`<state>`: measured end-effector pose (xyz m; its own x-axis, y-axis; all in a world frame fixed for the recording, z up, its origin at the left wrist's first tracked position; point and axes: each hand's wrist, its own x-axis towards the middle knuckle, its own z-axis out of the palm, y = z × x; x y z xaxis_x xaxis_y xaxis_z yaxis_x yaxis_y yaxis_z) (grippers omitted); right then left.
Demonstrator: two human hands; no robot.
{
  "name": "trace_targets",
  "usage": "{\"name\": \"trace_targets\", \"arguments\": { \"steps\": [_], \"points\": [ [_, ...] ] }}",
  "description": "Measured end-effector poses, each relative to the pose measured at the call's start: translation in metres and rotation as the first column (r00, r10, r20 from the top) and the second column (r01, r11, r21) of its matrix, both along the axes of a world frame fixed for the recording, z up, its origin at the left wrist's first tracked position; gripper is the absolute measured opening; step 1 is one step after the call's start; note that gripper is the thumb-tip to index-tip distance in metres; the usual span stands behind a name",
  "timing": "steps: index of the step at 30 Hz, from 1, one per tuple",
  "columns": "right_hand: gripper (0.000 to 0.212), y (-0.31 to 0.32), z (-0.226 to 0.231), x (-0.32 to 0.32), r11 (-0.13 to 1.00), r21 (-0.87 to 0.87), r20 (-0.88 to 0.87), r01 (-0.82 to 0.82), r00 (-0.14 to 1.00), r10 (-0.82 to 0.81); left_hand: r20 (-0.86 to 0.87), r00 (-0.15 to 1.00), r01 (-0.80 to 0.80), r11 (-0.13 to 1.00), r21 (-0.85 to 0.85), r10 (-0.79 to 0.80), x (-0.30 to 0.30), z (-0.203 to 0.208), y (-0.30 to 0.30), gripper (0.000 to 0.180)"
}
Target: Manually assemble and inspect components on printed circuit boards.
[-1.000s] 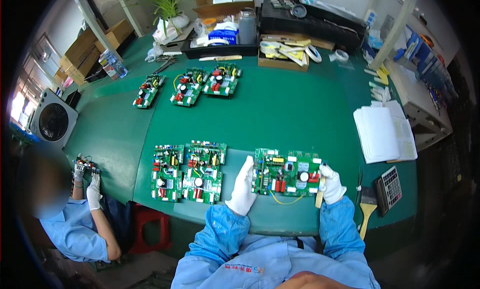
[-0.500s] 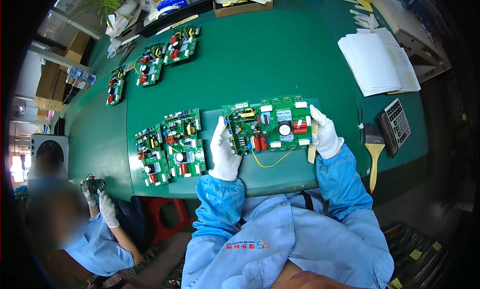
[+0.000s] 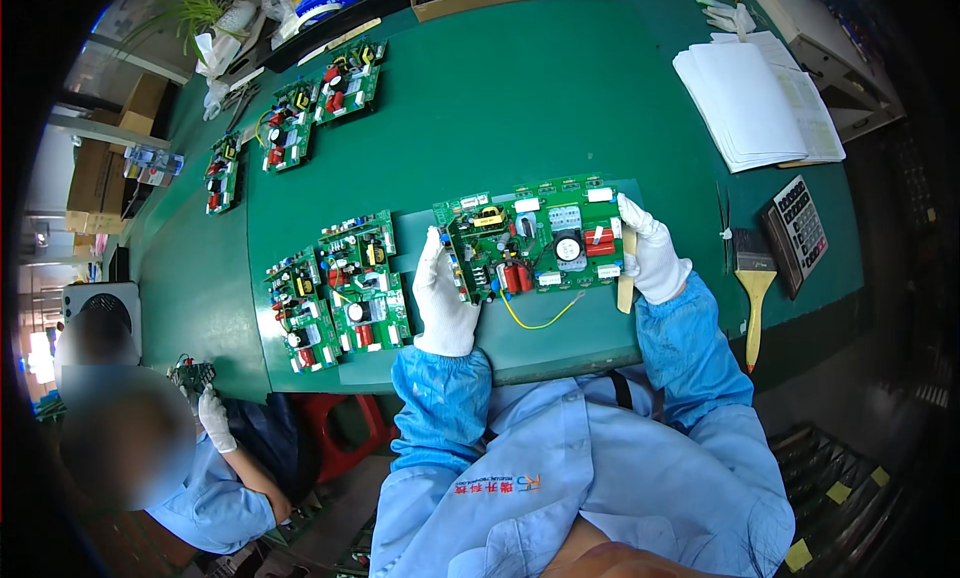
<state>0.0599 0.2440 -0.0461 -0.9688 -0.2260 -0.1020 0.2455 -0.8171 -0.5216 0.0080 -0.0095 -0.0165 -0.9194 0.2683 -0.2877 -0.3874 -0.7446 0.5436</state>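
The green table carries the work, largest first: a paper stack far right, three boards in a far row at upper left, two more boards side by side at near left. The board in hand sits at the near edge, a yellow wire looping off it. Left hand and right hand — both gloved — clasp its short ends, fingers curled on the edges. By my reading this board is mid-handling, not yet set among the others.

Green circuit board with red, yellow and white components, yellow wire loop, slightly tilted above green table.
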Motion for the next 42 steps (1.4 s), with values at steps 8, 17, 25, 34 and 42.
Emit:
{"name": "trace_targets", "arguments": {
  "steps": [8,17,25,34,42],
  "points": [
    [0.031,-0.007,0.013,-0.001,0.980,0.183,0.182,0.074,0.977,-0.107,0.005,1.000,0.018,1.000,-0.005,-0.018,-0.001,-0.003,-0.001,0.035],
    [0.031,-0.004,0.013,-0.002,0.995,0.090,0.156,0.034,0.986,-0.048,-0.002,0.999,0.032,0.999,-0.021,-0.032,-0.001,-0.004,-0.002,0.037],
    [0.032,-0.011,0.019,-0.002,0.951,0.294,0.157,0.100,0.976,-0.151,-0.005,1.000,0.024,1.000,-0.003,-0.024,-0.001,0.000,0.000,0.034],
    [0.032,-0.015,0.021,-0.004,0.928,0.352,0.140,0.126,0.973,-0.185,0.016,1.000,0.022,1.000,-0.005,-0.022,-0.002,0.000,0.000,0.033],
    [0.032,-0.009,0.020,-0.006,0.987,0.158,0.193,0.044,0.978,-0.075,-0.003,0.999,0.036,0.999,-0.007,-0.036,-0.002,-0.001,0.000,0.033]
  ]
}}
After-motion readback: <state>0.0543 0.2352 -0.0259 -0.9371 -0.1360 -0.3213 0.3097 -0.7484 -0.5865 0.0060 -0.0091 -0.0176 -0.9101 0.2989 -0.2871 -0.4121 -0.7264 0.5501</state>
